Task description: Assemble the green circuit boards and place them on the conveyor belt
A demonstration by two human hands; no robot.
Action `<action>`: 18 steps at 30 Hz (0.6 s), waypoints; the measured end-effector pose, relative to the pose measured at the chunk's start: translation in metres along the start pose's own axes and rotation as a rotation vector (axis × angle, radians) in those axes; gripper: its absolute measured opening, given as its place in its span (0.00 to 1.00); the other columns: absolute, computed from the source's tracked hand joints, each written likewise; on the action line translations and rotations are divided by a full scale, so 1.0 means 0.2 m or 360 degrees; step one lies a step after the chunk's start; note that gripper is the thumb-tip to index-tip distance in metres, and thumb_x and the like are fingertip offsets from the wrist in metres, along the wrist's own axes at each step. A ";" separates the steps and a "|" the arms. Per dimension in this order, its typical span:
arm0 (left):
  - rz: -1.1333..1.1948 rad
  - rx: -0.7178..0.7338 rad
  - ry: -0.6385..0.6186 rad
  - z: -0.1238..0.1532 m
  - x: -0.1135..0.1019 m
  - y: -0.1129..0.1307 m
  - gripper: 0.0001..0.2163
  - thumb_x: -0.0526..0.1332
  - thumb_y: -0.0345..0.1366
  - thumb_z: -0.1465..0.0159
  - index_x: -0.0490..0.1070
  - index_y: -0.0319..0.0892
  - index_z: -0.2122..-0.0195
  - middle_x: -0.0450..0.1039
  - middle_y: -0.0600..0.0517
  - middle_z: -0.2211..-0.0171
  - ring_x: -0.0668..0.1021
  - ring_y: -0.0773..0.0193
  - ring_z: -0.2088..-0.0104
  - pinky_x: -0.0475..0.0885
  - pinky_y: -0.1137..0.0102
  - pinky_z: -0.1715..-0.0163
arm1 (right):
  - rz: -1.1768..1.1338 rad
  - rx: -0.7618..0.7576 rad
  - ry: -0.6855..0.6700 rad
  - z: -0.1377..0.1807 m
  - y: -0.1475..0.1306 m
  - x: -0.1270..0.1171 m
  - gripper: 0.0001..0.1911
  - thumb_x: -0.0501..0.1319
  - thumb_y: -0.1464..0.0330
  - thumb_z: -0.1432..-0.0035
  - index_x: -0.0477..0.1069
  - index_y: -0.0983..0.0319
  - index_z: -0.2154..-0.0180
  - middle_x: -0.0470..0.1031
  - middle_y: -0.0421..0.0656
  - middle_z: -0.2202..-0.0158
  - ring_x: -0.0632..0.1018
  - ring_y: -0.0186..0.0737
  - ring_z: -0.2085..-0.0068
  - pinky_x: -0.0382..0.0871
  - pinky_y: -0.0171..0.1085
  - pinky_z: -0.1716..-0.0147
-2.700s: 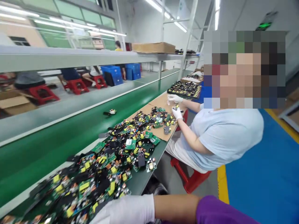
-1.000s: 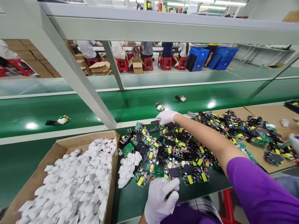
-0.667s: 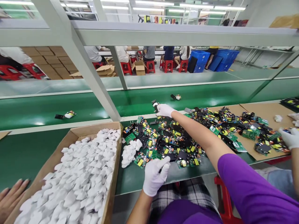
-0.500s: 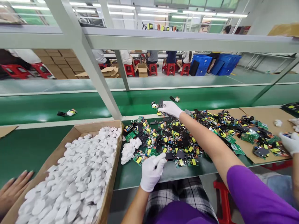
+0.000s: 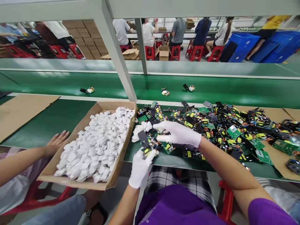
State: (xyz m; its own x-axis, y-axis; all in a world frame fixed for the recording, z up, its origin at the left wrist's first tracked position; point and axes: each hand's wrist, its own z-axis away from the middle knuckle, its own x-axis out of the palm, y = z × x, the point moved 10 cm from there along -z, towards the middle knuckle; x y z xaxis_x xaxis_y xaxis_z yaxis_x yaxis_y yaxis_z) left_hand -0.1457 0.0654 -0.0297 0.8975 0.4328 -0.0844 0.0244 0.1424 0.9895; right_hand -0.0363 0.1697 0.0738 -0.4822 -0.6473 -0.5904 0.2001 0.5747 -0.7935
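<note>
My left hand, in a white glove, is closed on a small circuit board near the bench's front edge. A black plate stands up from this board, and yellow and orange parts show on it. Just above it my right hand, also gloved, stretches leftward with thumb and fingers apart and nothing visible between them. Its fingertips are close to a small heap of white pads. Under and behind that hand spreads a large pile of circuit boards with yellow and black parts, partly hidden by my forearm.
A cardboard tray full of white pads stands at left. Beyond it rests a co-worker's bare hand. Several boards, one a board with a white pad, lie on the green belt. A metal post rises behind the tray.
My right hand has left the board on the belt and come back toward me, beside the small heap. My left hand now holds a circuit board. The view has tilted down.
</note>
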 end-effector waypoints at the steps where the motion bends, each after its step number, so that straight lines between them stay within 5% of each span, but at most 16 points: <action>1: 0.0026 0.0001 0.0017 0.01 -0.04 -0.02 0.10 0.70 0.46 0.47 0.78 0.46 0.69 0.82 0.49 0.70 0.83 0.47 0.67 0.78 0.51 0.60 | 0.0045 0.0000 0.0055 -0.04 0.03 -0.02 0.24 0.62 0.66 0.38 0.68 0.61 0.41 0.78 0.47 0.50 0.80 0.40 0.57 0.73 0.39 0.54; 4: -0.0028 0.0146 0.0007 0.04 -0.08 -0.02 0.11 0.70 0.44 0.46 0.80 0.49 0.64 0.83 0.49 0.63 0.83 0.43 0.61 0.77 0.49 0.55 | 0.0415 0.0078 0.0119 -0.17 0.14 -0.02 0.24 0.59 0.72 0.38 0.67 0.64 0.40 0.75 0.50 0.44 0.78 0.44 0.48 0.70 0.41 0.47; 8: -0.0304 0.0345 -0.0025 0.05 -0.08 0.00 0.12 0.69 0.43 0.45 0.80 0.53 0.59 0.83 0.51 0.58 0.81 0.43 0.53 0.74 0.49 0.48 | 0.0886 0.0039 -0.0149 -0.34 0.22 0.11 0.26 0.60 0.77 0.43 0.70 0.64 0.42 0.75 0.52 0.45 0.76 0.49 0.45 0.68 0.42 0.47; 14: -0.0462 0.0354 0.0316 -0.08 -0.21 0.02 0.13 0.68 0.47 0.45 0.77 0.50 0.61 0.82 0.53 0.62 0.82 0.47 0.60 0.77 0.52 0.54 | 0.0954 -0.0006 -0.0262 -0.40 0.23 0.18 0.10 0.62 0.75 0.44 0.78 0.63 0.60 0.80 0.52 0.59 0.79 0.52 0.55 0.67 0.42 0.55; 18: -0.0521 0.0401 0.0324 -0.18 -0.19 0.07 0.13 0.67 0.47 0.44 0.77 0.49 0.60 0.82 0.52 0.59 0.81 0.46 0.56 0.74 0.51 0.50 | 0.0901 0.0016 -0.0185 -0.36 0.22 0.16 0.05 0.64 0.73 0.45 0.77 0.66 0.64 0.79 0.55 0.59 0.77 0.55 0.52 0.64 0.45 0.53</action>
State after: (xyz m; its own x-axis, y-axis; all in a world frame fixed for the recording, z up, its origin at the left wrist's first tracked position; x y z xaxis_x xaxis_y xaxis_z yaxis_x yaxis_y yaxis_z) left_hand -0.1950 0.0823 -0.0175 0.7205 0.5708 -0.3937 0.4212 0.0907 0.9024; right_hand -0.1048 0.2105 0.0317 -0.2011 -0.2914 -0.9352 0.4079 0.8431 -0.3504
